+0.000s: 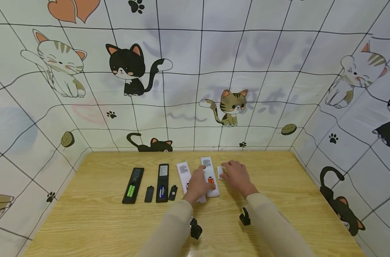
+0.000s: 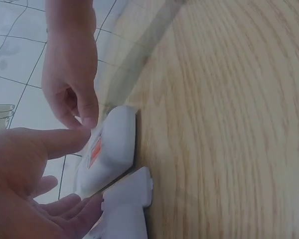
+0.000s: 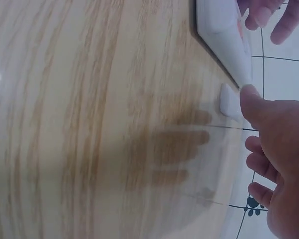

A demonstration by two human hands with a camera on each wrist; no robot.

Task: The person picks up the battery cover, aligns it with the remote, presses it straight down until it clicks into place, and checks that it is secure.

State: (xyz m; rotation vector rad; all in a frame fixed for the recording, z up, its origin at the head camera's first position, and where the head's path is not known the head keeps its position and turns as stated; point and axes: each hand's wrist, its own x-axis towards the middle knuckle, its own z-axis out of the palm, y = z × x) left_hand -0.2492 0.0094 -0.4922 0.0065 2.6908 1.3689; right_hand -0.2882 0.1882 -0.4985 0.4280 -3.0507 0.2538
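Observation:
Two white remote controls lie back up on the table, the left one partly under my left hand. Orange batteries show in the bay of the right white remote. My left hand hovers over both remotes, thumb stretched toward the batteries; whether it touches them I cannot tell. A white battery cover lies at the left remote's near end, by the left fingertips. Beside the right remote is another small white cover. My right hand is over it, thumb tip close to it, other fingers loosely bent.
Farther left lie a black remote with green batteries and a black remote with blue batteries. Two black battery covers, one on the left and one on the right, lie beside them. A cat-print wall covering surrounds the wooden table.

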